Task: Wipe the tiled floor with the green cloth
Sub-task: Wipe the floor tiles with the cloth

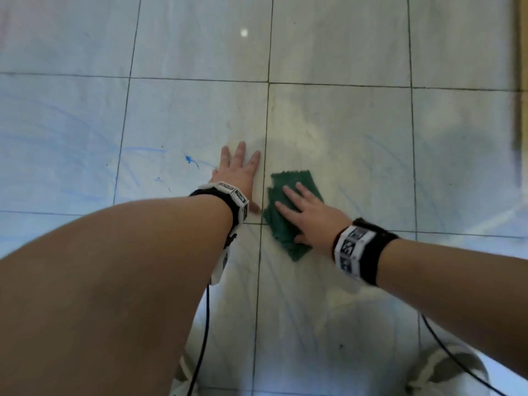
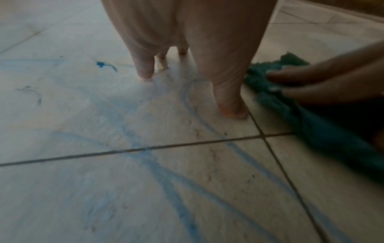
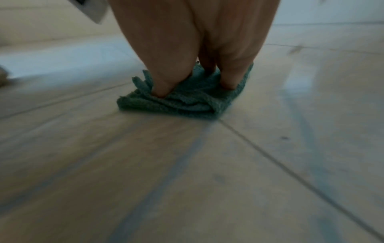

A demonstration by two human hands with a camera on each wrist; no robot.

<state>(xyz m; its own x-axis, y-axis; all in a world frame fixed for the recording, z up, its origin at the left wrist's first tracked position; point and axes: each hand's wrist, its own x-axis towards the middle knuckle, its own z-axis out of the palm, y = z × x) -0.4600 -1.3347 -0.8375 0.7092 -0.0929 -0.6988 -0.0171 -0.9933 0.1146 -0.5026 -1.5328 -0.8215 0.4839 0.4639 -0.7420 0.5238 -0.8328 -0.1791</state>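
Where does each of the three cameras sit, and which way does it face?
Head: worn high, facing down at the pale tiled floor; both forearms and hands show.
Left wrist: low, along the left hand pressed flat on tile beside blue smears.
Right wrist: low, along the right hand pressing the folded green cloth.
All three views share the cloth.

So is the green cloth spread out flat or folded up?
Folded. The green cloth shows stacked layers and creased edges under the right hand, forming a compact pad.
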